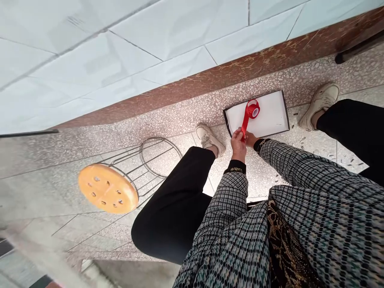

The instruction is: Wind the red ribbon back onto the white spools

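Observation:
A red ribbon point(245, 121) runs down from its roll point(254, 111), which has a white core and lies in a shallow white tray with a dark rim point(271, 116). My left hand point(239, 145) pinches the ribbon near its lower end, just past the tray's near edge. Close beside it, my right hand point(251, 140) is closed at the same end of the ribbon; its fingertips are partly hidden behind the ribbon. Between the hands and the roll the ribbon is stretched out, with a loose loop by the roll.
A stool with an orange seat point(108, 188) and wire frame is to the left. My shoes point(209, 140) flank the tray on the speckled floor. Small dark bits point(303, 141) are scattered at right. A tiled wall point(180, 32) with a brown skirting runs behind.

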### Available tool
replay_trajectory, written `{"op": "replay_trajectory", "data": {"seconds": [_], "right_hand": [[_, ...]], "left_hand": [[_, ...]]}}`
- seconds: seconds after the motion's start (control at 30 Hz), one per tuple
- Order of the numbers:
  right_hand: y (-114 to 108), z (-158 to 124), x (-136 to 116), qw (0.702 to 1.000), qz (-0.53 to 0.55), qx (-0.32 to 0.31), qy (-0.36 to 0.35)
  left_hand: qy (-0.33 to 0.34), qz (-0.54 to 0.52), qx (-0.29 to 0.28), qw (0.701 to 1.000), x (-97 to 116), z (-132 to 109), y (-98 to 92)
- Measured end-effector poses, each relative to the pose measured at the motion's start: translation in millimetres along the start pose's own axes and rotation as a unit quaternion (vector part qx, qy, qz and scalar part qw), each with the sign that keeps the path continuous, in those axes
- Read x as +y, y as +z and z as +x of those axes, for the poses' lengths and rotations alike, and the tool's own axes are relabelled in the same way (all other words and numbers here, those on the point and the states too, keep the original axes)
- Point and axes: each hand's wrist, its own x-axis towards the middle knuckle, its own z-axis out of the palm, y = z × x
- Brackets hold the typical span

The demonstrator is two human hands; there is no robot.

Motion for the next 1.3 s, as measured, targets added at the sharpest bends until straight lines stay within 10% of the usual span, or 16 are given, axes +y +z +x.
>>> {"op": "replay_trajectory", "data": {"seconds": [0.37, 0.7, 1.07, 1.3], "right_hand": [[-15.0, 1.6, 6.9, 0.987, -0.163, 0.006, -0.005], [-67.0, -40.8, 42.4, 0.995, -0.031, 0.079, 0.058], [-174.6, -170.8, -21.4, 0.980, -0.003, 0.199, -0.012], [-196.6, -271.8, -77.0, 0.973, -0.057, 0.199, -0.106]], "left_hand": [[0.011, 0.002, -0.007, 1.000, 1.8, -1.4, -5.7], [0.024, 0.059, 0.012, 0.998, 7.3, -23.1, 5.2], [0.074, 0.136, -0.032, 0.987, 33.6, -100.6, 43.1], [0.076, 0.203, -0.085, 0.972, 64.4, -151.9, 52.0]]}}
